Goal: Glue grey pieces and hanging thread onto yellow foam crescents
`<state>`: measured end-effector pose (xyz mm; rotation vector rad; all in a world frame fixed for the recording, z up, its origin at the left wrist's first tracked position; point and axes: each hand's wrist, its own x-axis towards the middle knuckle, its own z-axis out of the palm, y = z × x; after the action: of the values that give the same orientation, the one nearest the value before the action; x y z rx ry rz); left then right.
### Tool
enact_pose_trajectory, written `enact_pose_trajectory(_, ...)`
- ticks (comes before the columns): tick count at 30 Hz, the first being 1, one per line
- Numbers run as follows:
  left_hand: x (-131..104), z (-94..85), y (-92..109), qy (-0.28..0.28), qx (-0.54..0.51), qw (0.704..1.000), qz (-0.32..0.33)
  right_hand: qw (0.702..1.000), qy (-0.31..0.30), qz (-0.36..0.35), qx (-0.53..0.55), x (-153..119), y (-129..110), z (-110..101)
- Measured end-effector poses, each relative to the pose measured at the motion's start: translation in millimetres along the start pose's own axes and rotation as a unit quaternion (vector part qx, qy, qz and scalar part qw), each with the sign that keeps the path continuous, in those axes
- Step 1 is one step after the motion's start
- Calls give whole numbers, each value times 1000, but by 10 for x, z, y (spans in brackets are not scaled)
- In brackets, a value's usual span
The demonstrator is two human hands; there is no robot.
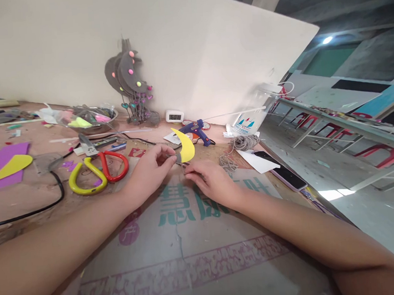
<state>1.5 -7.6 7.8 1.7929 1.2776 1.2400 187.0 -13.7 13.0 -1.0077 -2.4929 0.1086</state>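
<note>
Over the printed sheet, my left hand pinches the lower end of a yellow crescent moon cutout, where grey yarn is wound around it. The moon stands with its points turned left. My right hand is just below and right of it, thumb and forefinger pinched together on what looks like the grey yarn strand; the fingertips partly hide it. Grey yarn lies in a loose tangle to the right. A blue glue gun rests behind the moon.
Scissors with one yellow and one red handle lie left of my hands. A bowl of craft bits, grey moon ornaments, a digital timer and a plastic container stand along the white board. A phone lies at the right edge.
</note>
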Motion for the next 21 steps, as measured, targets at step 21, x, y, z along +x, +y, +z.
enact_pose_trajectory(21, -53, 46, 15, -155, 73, 984, 46, 949, 89, 103, 283, -24, 30, -10)
